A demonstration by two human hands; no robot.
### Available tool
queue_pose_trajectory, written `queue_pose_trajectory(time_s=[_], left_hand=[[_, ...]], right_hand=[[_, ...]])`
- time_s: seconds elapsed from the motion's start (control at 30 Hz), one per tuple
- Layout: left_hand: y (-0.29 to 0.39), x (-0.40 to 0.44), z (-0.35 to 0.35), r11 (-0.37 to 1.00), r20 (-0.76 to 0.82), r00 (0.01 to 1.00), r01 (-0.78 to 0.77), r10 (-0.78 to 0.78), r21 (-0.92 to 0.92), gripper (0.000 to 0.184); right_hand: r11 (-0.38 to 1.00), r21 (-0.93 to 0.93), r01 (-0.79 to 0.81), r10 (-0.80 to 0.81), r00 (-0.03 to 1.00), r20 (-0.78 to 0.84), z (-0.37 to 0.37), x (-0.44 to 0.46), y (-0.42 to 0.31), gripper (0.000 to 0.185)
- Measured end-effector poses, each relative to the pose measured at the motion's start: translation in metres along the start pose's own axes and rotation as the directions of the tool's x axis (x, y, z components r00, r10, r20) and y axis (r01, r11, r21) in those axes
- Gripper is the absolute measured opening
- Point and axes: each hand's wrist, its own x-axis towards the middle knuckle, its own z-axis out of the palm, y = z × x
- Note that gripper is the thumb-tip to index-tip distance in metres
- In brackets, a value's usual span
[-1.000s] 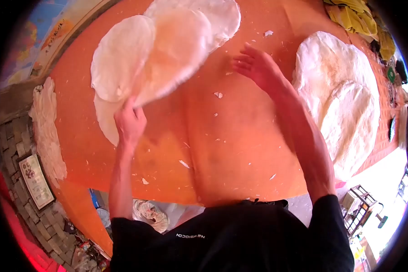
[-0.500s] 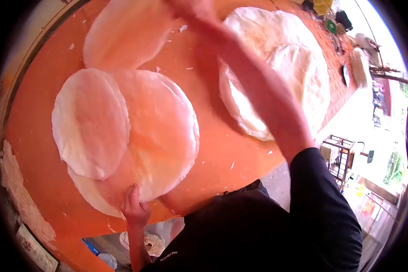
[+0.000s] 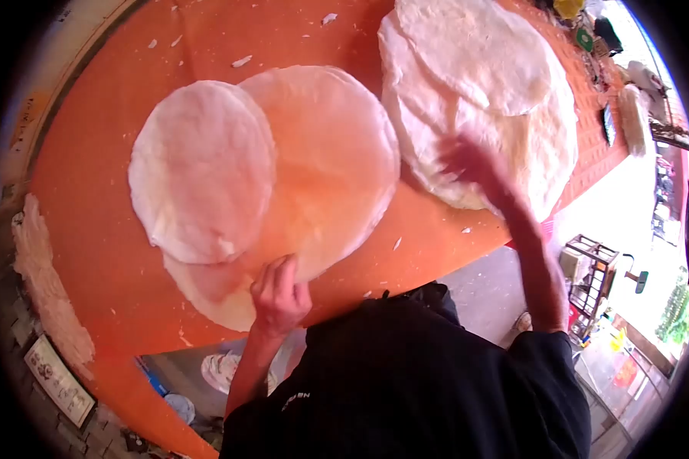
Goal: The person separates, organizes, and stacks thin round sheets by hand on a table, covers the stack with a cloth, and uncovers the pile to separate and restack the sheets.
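Note:
A large, thin, whitish round sheet (image 3: 329, 153) lies on the orange table. Overlapping its left part is a smaller round sheet (image 3: 199, 168). At the large sheet's near edge, my left hand (image 3: 279, 297) has its fingers curled together; whether they pinch the edge is hidden. On the right is a pile of whitish round sheets (image 3: 528, 145), creased, with another round sheet (image 3: 475, 50) on its far part. My right hand (image 3: 471, 162) is over the pile's near left part, blurred, fingers apart and nothing visible in them.
Small white scraps (image 3: 242, 61) dot the orange table (image 3: 115, 306). A whitish strip (image 3: 50, 283) runs along its left edge. A dark flat object (image 3: 608, 125) and a pale bundle (image 3: 634, 118) are at the far right. Beyond the near right edge stands a metal frame (image 3: 586, 279).
My right hand has come from the far side back over the right pile. The sheet at the far left is gone from there, and the pile's top looks different. My left hand's fingers are more curled.

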Motion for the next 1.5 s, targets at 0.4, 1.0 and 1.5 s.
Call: queue_pose_trajectory(time_s=[0.4,1.0,1.5], left_hand=[[-0.070,-0.005,0.015,0.905,-0.061,0.994,0.106,-0.089,0.412,0.062],[-0.066,0.015,-0.005,0.965,-0.174,0.983,-0.005,0.053,0.263,0.017],[0.016,-0.034,0.023,0.997,0.018,0.999,0.038,-0.039,0.062,0.057]], right_hand=[[0.782,-0.271,0.561,-0.591,0.806,-0.037,0.149,-0.058,-0.041,0.012],[0.787,-0.418,0.455,-0.617,0.580,-0.531,-0.053,-0.049,0.011,0.051],[0.923,-0.177,0.341,-0.381,0.871,-0.310,0.057,-0.071,-0.076,0.023]])
